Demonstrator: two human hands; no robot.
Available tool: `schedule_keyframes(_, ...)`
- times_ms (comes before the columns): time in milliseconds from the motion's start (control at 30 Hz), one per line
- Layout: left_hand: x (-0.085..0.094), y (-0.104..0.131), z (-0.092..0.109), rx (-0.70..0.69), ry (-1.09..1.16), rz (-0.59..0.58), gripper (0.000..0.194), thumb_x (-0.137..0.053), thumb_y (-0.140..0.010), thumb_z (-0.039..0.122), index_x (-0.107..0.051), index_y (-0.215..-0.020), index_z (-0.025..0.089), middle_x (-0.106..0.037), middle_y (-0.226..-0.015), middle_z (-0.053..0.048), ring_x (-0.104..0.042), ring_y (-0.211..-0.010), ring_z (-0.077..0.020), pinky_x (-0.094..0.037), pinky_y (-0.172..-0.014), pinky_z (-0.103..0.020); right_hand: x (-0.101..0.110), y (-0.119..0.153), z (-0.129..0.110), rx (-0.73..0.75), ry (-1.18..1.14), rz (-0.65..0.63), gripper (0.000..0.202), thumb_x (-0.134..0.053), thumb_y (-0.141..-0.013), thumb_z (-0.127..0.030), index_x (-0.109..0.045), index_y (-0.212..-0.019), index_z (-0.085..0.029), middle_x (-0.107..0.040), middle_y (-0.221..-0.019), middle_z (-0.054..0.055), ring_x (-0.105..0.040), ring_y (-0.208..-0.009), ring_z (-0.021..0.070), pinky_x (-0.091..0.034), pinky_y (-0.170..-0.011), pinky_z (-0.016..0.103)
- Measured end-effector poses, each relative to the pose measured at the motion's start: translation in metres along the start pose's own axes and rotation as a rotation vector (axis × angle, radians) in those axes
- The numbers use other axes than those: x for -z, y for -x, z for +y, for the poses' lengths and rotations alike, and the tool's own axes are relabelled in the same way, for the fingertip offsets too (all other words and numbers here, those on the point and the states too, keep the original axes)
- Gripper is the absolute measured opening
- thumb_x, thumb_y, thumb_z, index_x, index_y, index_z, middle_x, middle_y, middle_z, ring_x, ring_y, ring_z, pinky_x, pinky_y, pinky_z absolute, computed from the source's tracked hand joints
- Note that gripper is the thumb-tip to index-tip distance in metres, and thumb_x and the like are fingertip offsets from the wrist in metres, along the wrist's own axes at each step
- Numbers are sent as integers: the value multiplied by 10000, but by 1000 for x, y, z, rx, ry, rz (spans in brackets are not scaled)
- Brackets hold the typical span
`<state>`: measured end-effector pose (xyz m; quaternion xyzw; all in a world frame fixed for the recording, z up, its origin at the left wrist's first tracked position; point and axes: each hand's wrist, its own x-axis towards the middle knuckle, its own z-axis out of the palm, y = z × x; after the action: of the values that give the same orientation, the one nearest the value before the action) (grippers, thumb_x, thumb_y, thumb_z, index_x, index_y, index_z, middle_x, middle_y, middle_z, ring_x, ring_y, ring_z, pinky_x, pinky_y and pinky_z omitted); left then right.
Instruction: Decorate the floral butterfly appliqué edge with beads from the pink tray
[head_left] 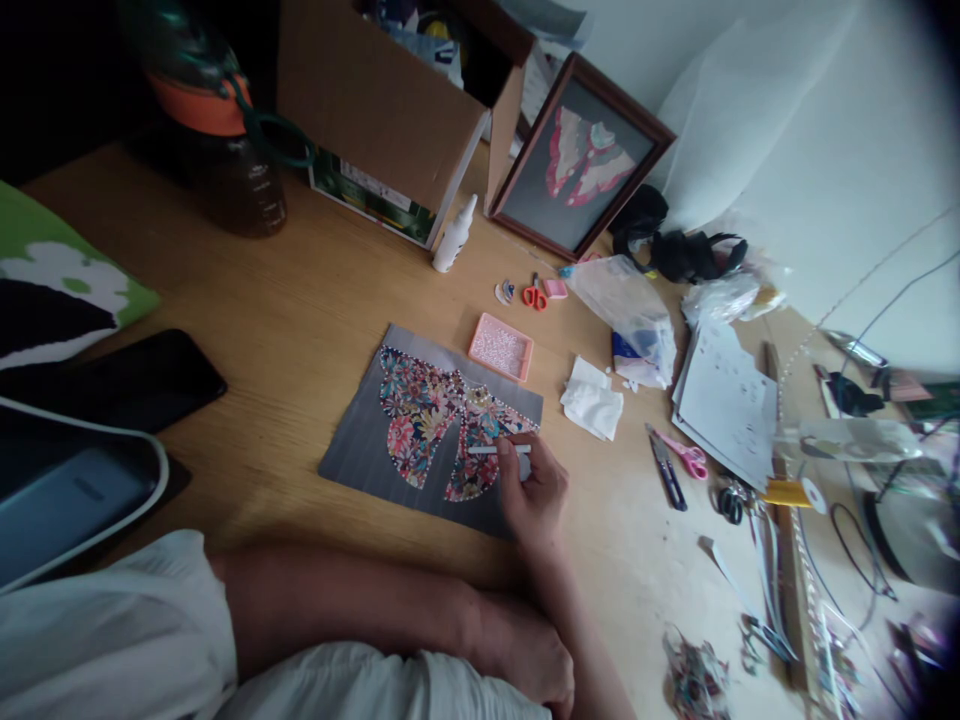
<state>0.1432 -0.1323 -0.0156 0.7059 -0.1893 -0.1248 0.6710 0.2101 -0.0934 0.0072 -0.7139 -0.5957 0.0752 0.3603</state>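
Observation:
My right hand (536,490) is closed round a thin white stick (487,450), whose tip lies over a floral butterfly-shaped piece (424,405). White beads dot the edge of that piece, which rests on a grey sheet (352,450). Just beyond the sheet sits a small pink tray (501,347) of tiny white beads. My left hand (529,655) is curled at the table's near edge, under my right forearm; nothing shows in it, and its fingertips are hidden.
Behind stand a white bottle (454,236), a cardboard box (375,100) and a framed butterfly picture (585,160). Red scissors (535,293) and a white tissue (592,400) lie beyond the tray. A cutter (666,468) and papers (727,400) are at right, a dark bottle (232,170) and phones (127,380) at left.

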Motion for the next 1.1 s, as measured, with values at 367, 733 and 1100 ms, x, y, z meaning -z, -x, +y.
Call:
schedule_keyframes(367, 4, 5, 5, 24, 139, -47, 317, -599, -729, 343, -490, -450, 238, -586, -547, 18, -561, -530, -200, -456, -601, -329, 0, 0, 0, 17, -18, 7, 186, -565, -973, -276, -601, -809, -195, -616, -648, -35, -562, -561, 114, -409, -546, 233)
schedule_keyframes(733, 6, 10, 15, 57, 98, -12, 269, -579, -734, 181, -480, -487, 217, -600, -575, 21, -636, -608, -221, -504, -722, -355, 0, 0, 0, 1, -15, 33, 183, -556, -975, -294, -624, -837, -194, -654, -687, -15, -575, -557, 116, -420, -534, 234)
schedule_keyframes(1100, -3, -2, -4, -48, -53, -13, 301, -604, -742, 219, -546, -447, 229, -672, -580, 23, -667, -600, -189, -465, -542, -269, -1, -1, -1, -6, -34, -6, 199, -560, -975, -319, -616, -823, -203, -645, -652, -23, -582, -550, 128, -429, -545, 248)
